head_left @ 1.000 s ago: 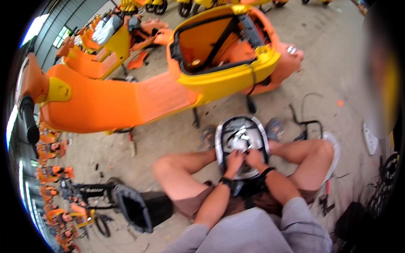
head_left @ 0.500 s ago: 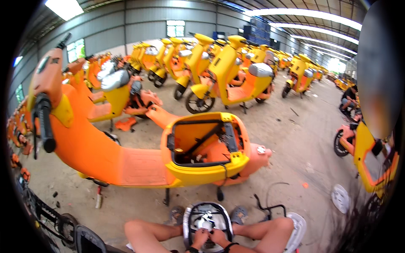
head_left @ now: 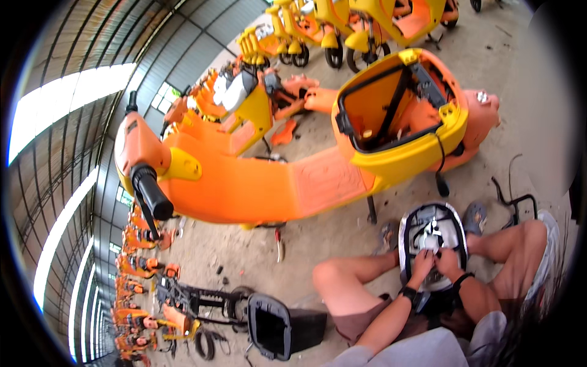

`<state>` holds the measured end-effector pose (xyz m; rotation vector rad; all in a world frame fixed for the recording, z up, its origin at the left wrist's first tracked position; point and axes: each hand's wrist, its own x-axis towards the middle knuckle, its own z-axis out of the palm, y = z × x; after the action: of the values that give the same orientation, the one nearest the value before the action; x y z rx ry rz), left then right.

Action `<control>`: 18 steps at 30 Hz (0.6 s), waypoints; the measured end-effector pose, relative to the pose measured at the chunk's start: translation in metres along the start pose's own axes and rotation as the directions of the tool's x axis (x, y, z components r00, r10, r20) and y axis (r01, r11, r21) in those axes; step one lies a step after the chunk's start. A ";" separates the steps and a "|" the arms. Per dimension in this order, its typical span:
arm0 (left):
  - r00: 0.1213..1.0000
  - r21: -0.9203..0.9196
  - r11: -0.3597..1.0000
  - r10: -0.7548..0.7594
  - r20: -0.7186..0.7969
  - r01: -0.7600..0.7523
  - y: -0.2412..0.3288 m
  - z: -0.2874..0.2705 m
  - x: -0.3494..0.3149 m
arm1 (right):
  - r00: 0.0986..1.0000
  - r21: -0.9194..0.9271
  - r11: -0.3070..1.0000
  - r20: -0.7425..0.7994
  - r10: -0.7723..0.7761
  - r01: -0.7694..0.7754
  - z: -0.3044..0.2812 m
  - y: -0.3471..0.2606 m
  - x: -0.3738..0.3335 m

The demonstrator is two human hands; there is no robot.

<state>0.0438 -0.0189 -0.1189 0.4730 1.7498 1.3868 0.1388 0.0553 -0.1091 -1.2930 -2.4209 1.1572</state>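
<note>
Between my knees rests what looks like an upturned scooter seat [head_left: 403,241], silvery at the edge with a dark rim and a pale, shiny inside. My left hand [head_left: 422,265] and my right hand [head_left: 449,262] meet over its middle, fingers closed in a pinch. Whatever the fingertips hold is too small to make out, just below a white piece [head_left: 431,235] within the seat. Beyond it stands an orange and yellow scooter [head_left: 257,186], its seat compartment [head_left: 361,160] uncovered and a black cable hanging at the side.
A black open bin-like box [head_left: 306,333] and a bare black frame [head_left: 208,300] lie at lower left. A red-handled tool [head_left: 279,244] is on the floor near the scooter. A bent black bar [head_left: 516,199] lies by my right foot. Rows of scooters [head_left: 367,40] stand behind.
The view has swung left and tilted, so the scooter, seat and hands appear farther right. Both hands remain together over the seat.
</note>
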 end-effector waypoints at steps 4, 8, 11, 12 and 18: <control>0.992 0.027 0.998 -0.060 -0.112 0.063 0.000 -0.012 -0.020 | 0.997 0.009 0.999 0.049 -0.054 0.054 -0.005 -0.030 -0.014; 0.986 0.295 0.955 0.070 -0.151 -0.022 0.018 -0.009 -0.025 | 0.992 -0.133 0.991 0.123 -0.007 0.024 -0.006 -0.024 -0.008; 0.973 0.283 0.956 0.136 -0.184 -0.080 -0.016 -0.006 -0.008 | 0.990 -0.176 0.977 0.091 -0.106 0.121 0.008 -0.008 -0.004; 0.965 0.311 0.947 0.149 -0.217 -0.076 -0.015 -0.010 -0.012 | 0.993 -0.101 0.993 0.104 -0.057 0.068 0.007 -0.014 -0.006; 0.968 0.183 0.981 -0.020 -0.251 0.068 -0.020 -0.011 -0.015 | 0.958 -0.273 0.959 0.288 0.004 0.078 0.011 -0.013 -0.002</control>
<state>0.0476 -0.0425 -0.1314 0.3715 2.0969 1.2963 0.1269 0.0435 -0.1069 -1.2156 -2.8984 1.0837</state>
